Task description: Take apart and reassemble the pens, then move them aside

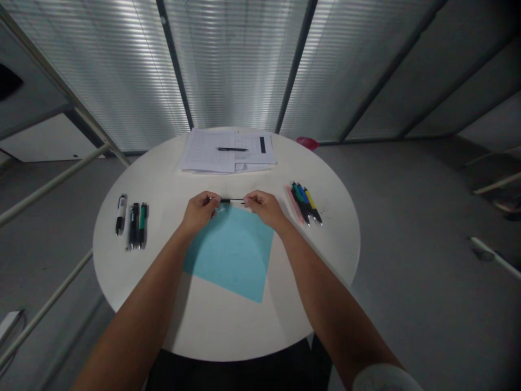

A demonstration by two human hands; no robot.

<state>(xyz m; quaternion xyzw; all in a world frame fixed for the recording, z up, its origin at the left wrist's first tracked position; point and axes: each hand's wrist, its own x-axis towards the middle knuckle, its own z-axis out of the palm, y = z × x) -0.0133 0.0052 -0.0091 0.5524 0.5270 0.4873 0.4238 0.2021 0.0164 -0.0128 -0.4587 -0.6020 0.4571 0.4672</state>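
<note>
Round white table [325,255] before a ribbed translucent wall, grey floor [407,217] all around. Thin black pen part [233,200], perhaps a refill, held level between both hands, long axis running left to right, just above the top edge of a light blue paper sheet [230,255]. Left hand [199,212] pinches the thicker left end; right hand [264,209] pinches the slim right end, both closed on it, neither clearly nearer. Row of pens [132,222] lies left of the sheet; coloured pens [305,203] lie grouped to the right. Printed papers [203,155] lie farther ahead, a black pen [232,149] on top
</note>
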